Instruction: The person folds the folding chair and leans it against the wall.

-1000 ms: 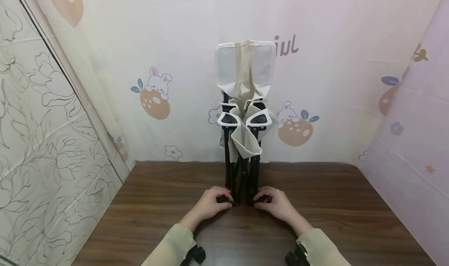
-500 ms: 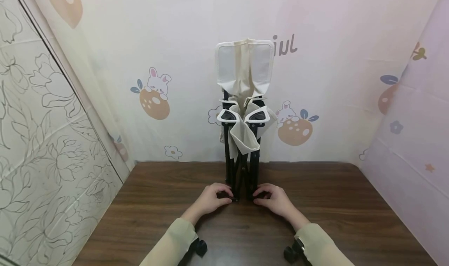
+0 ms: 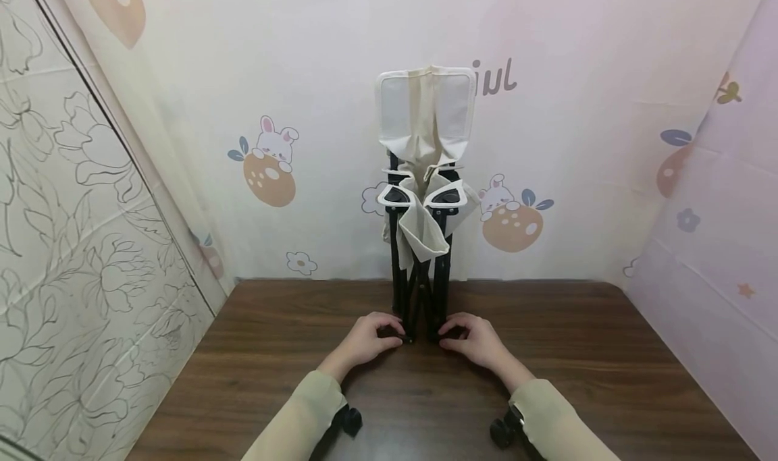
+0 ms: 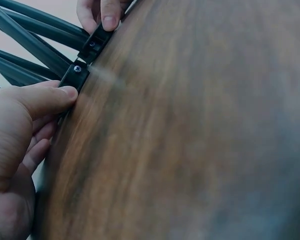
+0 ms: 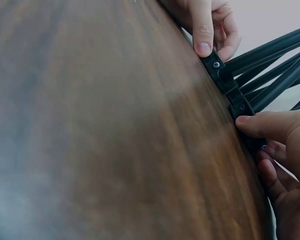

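Note:
A folded camping chair [image 3: 423, 130] stands upright on the table, its cream fabric bunched between white-edged panels. Its black legs [image 3: 398, 265] are drawn close together and cross low down. My left hand [image 3: 363, 339] pinches the near left foot [image 4: 76, 74], a black plastic piece with a screw, thumb on the front and fingers behind. On the opposite side my right hand [image 3: 477, 339] grips the near right foot [image 5: 247, 120] between thumb and fingers. In both wrist views the two feet sit side by side, close to the tabletop.
The brown wood-grain table [image 3: 547, 360] reaches back to a cloth-covered wall [image 3: 328, 144] printed with rabbits and fruit, right behind the chair. A flower-patterned panel [image 3: 91, 245] borders the left, and a pale lilac cloth [image 3: 717, 258] hangs along the right.
Both hands have moved slightly away from me, and the chair's feet have slid back across the table with them. The chair is still folded, and both grips are kept.

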A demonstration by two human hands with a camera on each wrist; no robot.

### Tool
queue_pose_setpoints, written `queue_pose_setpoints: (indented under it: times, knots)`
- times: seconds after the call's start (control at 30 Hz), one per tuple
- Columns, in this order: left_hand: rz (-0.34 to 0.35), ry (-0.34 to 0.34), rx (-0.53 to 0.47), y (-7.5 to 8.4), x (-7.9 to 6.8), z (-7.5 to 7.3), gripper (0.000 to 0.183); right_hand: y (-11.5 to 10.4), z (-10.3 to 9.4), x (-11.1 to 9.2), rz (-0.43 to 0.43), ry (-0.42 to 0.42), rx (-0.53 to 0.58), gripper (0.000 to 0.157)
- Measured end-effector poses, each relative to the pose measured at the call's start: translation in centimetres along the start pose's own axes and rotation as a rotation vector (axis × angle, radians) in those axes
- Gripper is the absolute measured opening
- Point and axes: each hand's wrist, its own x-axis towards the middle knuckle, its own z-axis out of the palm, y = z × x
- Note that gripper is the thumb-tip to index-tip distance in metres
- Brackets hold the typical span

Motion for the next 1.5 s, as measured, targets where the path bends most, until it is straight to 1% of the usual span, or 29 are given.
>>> queue_pose_setpoints:
  times: [0.13, 0.37, 0.6, 0.73, 1.0, 1.27, 1.5]
  knots:
    - [-0.015, -0.003, 0.002, -0.1, 0.2, -0.1, 0.012, 0.1, -0.1, 0.4, 0.022, -0.01, -0.013, 0.014]
    - [0.01, 0.017, 0.005, -0.3, 0.6, 0.1, 0.01, 0.3, -0.3, 0.8, 0.038, -0.025, -0.011, 0.014]
    - [0.006, 0.025, 0.016, -0.6, 1.1, 0.2, 0.01, 0.5, -0.2, 1.3, 0.042, -0.012, -0.015, 0.015]
    - [-0.002, 0.024, 0.002, -0.6, 1.2, 0.2, 0.011, 0.7, -0.3, 1.4, 0.055, -0.018, -0.003, 0.014]
    - [-0.015, 0.026, 0.016, -0.7, 1.2, 0.2, 0.01, 0.8, -0.4, 1.7, 0.073, -0.031, 0.0, 0.014]
    - [-0.032, 0.014, -0.022, -0.8, 1.7, -0.4, 0.01, 0.7, -0.2, 2.2, 0.099, -0.03, -0.01, 0.014]
    - [-0.026, 0.018, -0.016, -1.2, 2.1, -0.5, 0.01, 0.8, -0.2, 2.7, 0.124, -0.036, -0.005, 0.013]
